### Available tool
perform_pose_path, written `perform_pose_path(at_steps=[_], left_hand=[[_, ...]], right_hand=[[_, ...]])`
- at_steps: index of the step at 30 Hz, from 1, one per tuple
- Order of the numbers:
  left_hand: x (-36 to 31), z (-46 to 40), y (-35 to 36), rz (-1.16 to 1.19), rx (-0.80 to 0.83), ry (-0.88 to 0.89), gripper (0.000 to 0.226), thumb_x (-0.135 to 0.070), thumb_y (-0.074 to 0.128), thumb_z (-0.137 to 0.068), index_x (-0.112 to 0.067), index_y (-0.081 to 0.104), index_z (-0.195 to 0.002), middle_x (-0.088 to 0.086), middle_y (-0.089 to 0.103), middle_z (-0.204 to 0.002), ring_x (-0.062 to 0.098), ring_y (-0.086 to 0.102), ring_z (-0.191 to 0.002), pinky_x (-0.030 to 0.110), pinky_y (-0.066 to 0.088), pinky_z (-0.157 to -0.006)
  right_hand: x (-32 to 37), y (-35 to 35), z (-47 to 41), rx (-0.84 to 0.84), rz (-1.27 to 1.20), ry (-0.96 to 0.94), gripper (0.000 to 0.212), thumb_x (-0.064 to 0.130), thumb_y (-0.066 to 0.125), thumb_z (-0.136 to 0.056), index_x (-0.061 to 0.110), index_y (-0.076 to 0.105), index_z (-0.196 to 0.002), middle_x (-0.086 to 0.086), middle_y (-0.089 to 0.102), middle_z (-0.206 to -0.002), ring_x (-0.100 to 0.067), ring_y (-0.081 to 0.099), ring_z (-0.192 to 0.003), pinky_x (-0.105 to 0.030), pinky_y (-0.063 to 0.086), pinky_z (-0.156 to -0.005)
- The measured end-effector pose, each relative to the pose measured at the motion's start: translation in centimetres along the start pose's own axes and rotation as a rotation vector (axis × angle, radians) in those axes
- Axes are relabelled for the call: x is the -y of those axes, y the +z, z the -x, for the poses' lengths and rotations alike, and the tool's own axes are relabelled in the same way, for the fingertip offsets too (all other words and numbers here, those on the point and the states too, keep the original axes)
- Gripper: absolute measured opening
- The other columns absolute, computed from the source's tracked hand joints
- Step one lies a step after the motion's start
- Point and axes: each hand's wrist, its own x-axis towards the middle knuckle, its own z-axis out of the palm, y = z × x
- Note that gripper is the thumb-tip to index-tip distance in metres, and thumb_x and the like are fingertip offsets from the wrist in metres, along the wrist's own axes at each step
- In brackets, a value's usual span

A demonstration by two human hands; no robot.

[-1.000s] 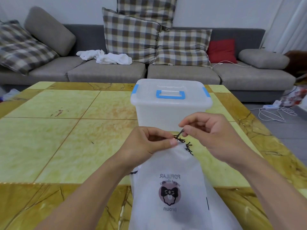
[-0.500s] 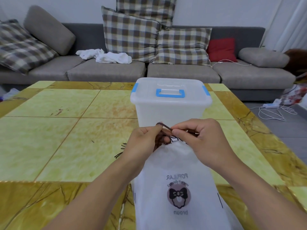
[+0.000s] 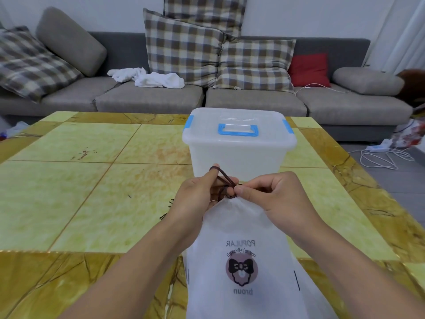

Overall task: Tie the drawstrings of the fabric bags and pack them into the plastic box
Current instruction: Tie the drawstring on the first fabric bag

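A white fabric bag [image 3: 241, 229] with a bow logo lies on the table's near edge, its mouth gathered. Its dark drawstring [image 3: 226, 178] runs in a loop around the raised forefinger of my left hand [image 3: 197, 194], which grips the cord at the bag's neck. My right hand [image 3: 273, 194] pinches the cord beside the gathered mouth between thumb and fingers. Loose cord ends [image 3: 166, 209] trail on the table left of my left wrist. Just behind my hands stands the translucent plastic box [image 3: 239, 155] with its lid closed, a blue handle and blue clips.
The yellow marble table [image 3: 92, 192] stretches wide to the left. A grey sofa [image 3: 149, 100] with checked cushions and a white cloth [image 3: 151, 78] runs along the back. A power strip and white cables [image 3: 379, 155] lie on the floor at right.
My left forefinger has lifted with the drawstring looped around it, pulling a loop up in front of the box. My right hand has shifted slightly right and still pinches the cord at the neck.
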Motion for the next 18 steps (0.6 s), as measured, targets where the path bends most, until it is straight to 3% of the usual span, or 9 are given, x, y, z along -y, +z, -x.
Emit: perform_pose_path(at_steps=[3, 7, 11, 13, 15, 18], left_hand=[[0.1, 0.0, -0.1, -0.005, 0.033, 0.012, 0.047, -0.041, 0.051, -0.1, -0.01, 0.082, -0.082, 0.011, 0.076, -0.082, 0.017, 0.067, -0.076, 0.032, 0.054, -0.089], [0.6, -0.1, -0.1, 0.01, 0.103, 0.032, 0.044, -0.038, 0.052, -0.099, -0.006, 0.081, -0.088, 0.011, 0.068, -0.076, 0.017, 0.063, -0.073, 0.028, 0.052, -0.083], [0.9, 0.2, -0.3, 0.046, 0.177, 0.06, 0.025, -0.012, 0.058, -0.092, -0.004, 0.079, -0.082, 0.007, 0.072, -0.083, 0.019, 0.065, -0.08, 0.031, 0.052, -0.084], [1.1, 0.4, -0.4, -0.041, 0.19, 0.139, 0.009, -0.01, 0.071, -0.087, -0.004, 0.078, -0.089, 0.008, 0.078, -0.095, 0.021, 0.072, -0.09, 0.03, 0.056, -0.087], [1.3, 0.5, -0.4, -0.062, 0.165, 0.182, 0.018, -0.014, 0.077, -0.08, -0.005, 0.078, -0.095, 0.013, 0.078, -0.095, 0.02, 0.073, -0.087, 0.026, 0.058, -0.082], [1.3, 0.0, -0.4, 0.021, 0.101, 0.173, 0.015, -0.021, 0.077, -0.073, -0.008, 0.08, -0.08, 0.014, 0.074, -0.084, 0.019, 0.067, -0.078, 0.025, 0.056, -0.077]], right_hand=[[-0.2, 0.1, 0.0, 0.01, -0.089, 0.071, 0.01, 0.007, 0.076, -0.086, 0.002, 0.079, -0.079, 0.009, 0.073, -0.065, 0.007, 0.063, -0.06, -0.006, 0.04, -0.054], [-0.1, 0.2, 0.0, 0.043, -0.16, 0.185, 0.016, 0.011, 0.074, -0.088, -0.001, 0.077, -0.08, 0.003, 0.079, -0.087, -0.004, 0.073, -0.086, -0.018, 0.053, -0.073], [-0.1, 0.5, 0.1, -0.013, -0.168, 0.24, 0.019, 0.021, 0.077, -0.086, 0.011, 0.078, -0.07, -0.002, 0.075, -0.074, -0.014, 0.064, -0.069, -0.031, 0.046, -0.071], [-0.1, 0.5, 0.1, 0.007, -0.22, 0.286, 0.016, 0.021, 0.079, -0.084, 0.008, 0.078, -0.074, -0.002, 0.077, -0.079, -0.013, 0.067, -0.072, -0.031, 0.049, -0.074], [-0.2, 0.4, 0.0, 0.027, -0.251, 0.318, 0.019, 0.019, 0.079, -0.081, 0.001, 0.078, -0.084, -0.011, 0.078, -0.088, -0.019, 0.07, -0.079, -0.035, 0.053, -0.079], [0.0, -0.3, 0.0, 0.122, -0.335, 0.332, 0.025, 0.015, 0.075, -0.081, -0.004, 0.076, -0.098, -0.022, 0.075, -0.098, -0.026, 0.071, -0.085, -0.031, 0.057, -0.078]])
